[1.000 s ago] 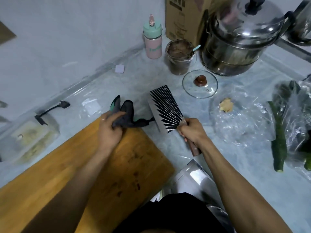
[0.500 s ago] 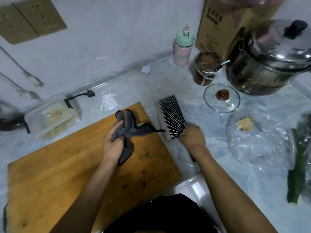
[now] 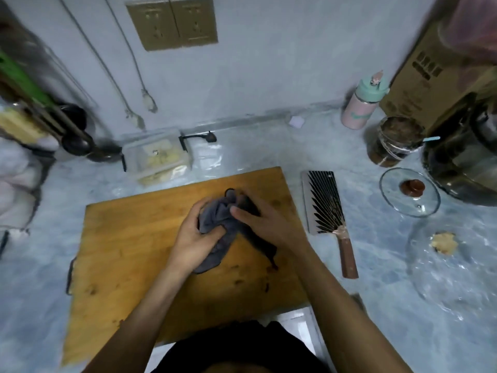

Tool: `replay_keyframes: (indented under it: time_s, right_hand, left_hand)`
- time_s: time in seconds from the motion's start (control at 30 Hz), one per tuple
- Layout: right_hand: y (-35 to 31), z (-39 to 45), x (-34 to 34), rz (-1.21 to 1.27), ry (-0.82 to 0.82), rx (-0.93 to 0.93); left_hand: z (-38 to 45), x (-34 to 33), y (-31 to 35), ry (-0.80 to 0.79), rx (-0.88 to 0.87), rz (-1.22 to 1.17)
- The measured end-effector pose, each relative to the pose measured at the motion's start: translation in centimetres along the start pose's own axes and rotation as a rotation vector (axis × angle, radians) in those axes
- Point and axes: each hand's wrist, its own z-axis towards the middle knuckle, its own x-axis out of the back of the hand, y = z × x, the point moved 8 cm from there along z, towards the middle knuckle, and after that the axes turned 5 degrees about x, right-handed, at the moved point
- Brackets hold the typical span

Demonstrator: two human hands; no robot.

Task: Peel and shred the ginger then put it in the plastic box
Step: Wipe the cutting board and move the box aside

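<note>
A dark grey cloth [image 3: 215,239] is bunched over the wooden cutting board [image 3: 129,254]. My left hand [image 3: 193,238] grips it from the left, and my right hand [image 3: 258,220] holds it from the right with its fingers over the top. The cleaver [image 3: 324,203] lies flat on the counter right of the board, free of both hands. A clear plastic box [image 3: 157,154] with pale ginger shreds inside sits behind the board near the wall. A piece of ginger [image 3: 443,242] lies on a clear plastic bag [image 3: 451,281] at the right.
A glass lid [image 3: 408,192], a brown jar [image 3: 391,142], a steel pot [image 3: 465,160], a pink and green bottle [image 3: 361,106] and a cardboard box [image 3: 430,76] crowd the back right. Dark utensils [image 3: 78,142] stand at the left. Wall sockets [image 3: 172,22] are above.
My right hand let go of the cleaver, which now lies on the counter, and came to the cloth. Both hands and the cloth moved over the middle of the board.
</note>
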Motion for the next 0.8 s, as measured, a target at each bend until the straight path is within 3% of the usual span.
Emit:
replay_keyframes:
  time_s: [0.07,0.17,0.23,0.4,0.47,0.57,0.7,0.8]
  right_hand:
    - [-0.5,1.0,-3.8,0.05,-0.071,0.02]
    - [-1.9,3.2,-7.7,0.061,0.01,0.07]
    - [-2.3,4.8,-10.3,0.001,0.055,0.05]
    - [-3.3,7.6,-18.7,0.027,-0.028,-0.077]
    - [-4.8,7.5,-22.7,0.16,-0.121,-0.159]
    - [-6.1,7.4,-27.9,0.421,-0.264,-0.292]
    - [-6.5,8.9,-31.5,0.289,-0.406,-0.411]
    - [-7.0,10.6,-31.0,0.145,-0.242,-0.329]
  left_hand:
    - [-0.9,2.8,-0.1,0.133,0.039,-0.127]
    - [-2.5,6.9,-1.4,0.269,0.09,-0.266]
    - [-3.4,9.7,-2.7,0.276,0.115,-0.294]
    - [-5.5,15.9,-5.5,0.249,0.006,0.096]
    - [-5.7,17.5,-6.8,0.223,0.044,0.113]
    - [-5.4,22.2,-9.0,0.32,0.086,0.033]
    - [-4.7,28.3,-11.5,0.478,0.033,-0.024]
    - [-2.9,32.3,-12.4,0.525,0.021,0.072]
